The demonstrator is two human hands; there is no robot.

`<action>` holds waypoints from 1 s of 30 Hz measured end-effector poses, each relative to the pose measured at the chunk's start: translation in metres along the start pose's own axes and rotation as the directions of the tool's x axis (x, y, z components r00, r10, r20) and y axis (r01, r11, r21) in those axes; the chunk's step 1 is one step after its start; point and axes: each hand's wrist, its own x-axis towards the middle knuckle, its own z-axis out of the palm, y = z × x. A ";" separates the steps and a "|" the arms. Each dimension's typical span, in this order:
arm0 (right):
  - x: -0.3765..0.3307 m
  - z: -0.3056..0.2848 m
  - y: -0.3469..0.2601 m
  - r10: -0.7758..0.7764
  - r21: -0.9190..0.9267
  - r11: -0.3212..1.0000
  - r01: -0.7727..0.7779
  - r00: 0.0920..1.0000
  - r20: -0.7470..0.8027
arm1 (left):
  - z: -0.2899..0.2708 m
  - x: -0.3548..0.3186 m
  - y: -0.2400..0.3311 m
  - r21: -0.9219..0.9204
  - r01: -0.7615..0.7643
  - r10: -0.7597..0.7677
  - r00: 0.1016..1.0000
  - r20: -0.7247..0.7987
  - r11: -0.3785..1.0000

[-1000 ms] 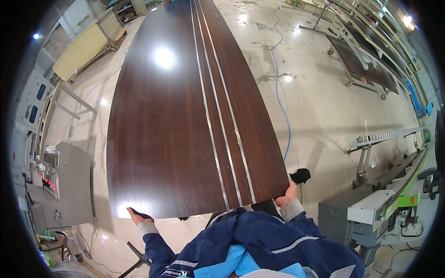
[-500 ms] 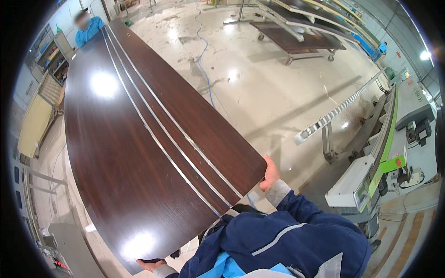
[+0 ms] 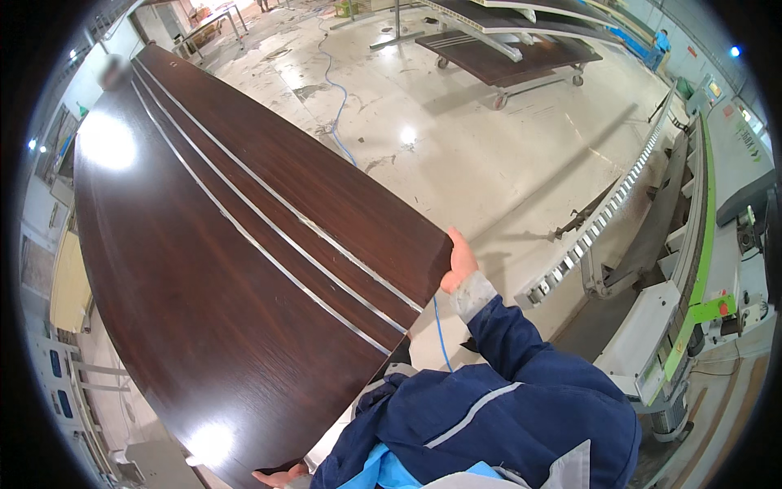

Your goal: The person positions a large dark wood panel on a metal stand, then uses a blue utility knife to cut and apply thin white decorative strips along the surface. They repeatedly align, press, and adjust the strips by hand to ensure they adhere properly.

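A long, dark brown wood-grain door panel [image 3: 220, 318] with three thin silver strips along its length stretches from me toward the far left. My right hand [image 3: 460, 262] grips its near right corner, thumb up along the edge and the other fingers mostly hidden behind it. At the near left end, my left hand [image 3: 279, 475] holds the near edge from below, its fingers partly under the panel. Bright lamp reflections lie on the glossy face. At the far end, another person's head [image 3: 116, 73] shows above the panel; their hands are hidden.
To my right runs a roller track [image 3: 599, 232] beside a long machine [image 3: 692, 269] with a green stripe. A wheeled cart [image 3: 509, 65] carries stacked panels at the back. A blue hose [image 3: 336, 114] lies on the floor. Pale boards [image 3: 69, 285] stand at the left.
The panel's far end has shifted left and its far edge now hides more of the other person's body. My right hand has moved slightly up and left with its corner. Both hands keep their grip.
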 end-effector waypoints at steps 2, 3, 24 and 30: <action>0.048 0.004 -0.006 0.032 -0.010 0.999 -0.033 0.989 -0.141 | 0.043 -0.011 -0.023 0.009 0.000 0.000 1.000 -0.003 1.000; 0.079 0.013 -0.018 0.033 -0.017 0.999 -0.037 0.982 -0.184 | 0.068 -0.018 -0.040 0.001 0.011 -0.011 1.000 -0.005 1.000; 0.446 0.102 -0.221 0.091 -0.379 0.901 -0.211 0.946 -0.310 | 0.359 -0.227 -0.265 -0.339 0.032 -0.088 0.985 -0.151 0.940; 0.568 0.092 -0.312 0.095 -0.413 0.902 -0.123 0.992 -0.088 | 0.418 -0.311 -0.351 -0.431 0.120 -0.205 0.966 -0.156 0.894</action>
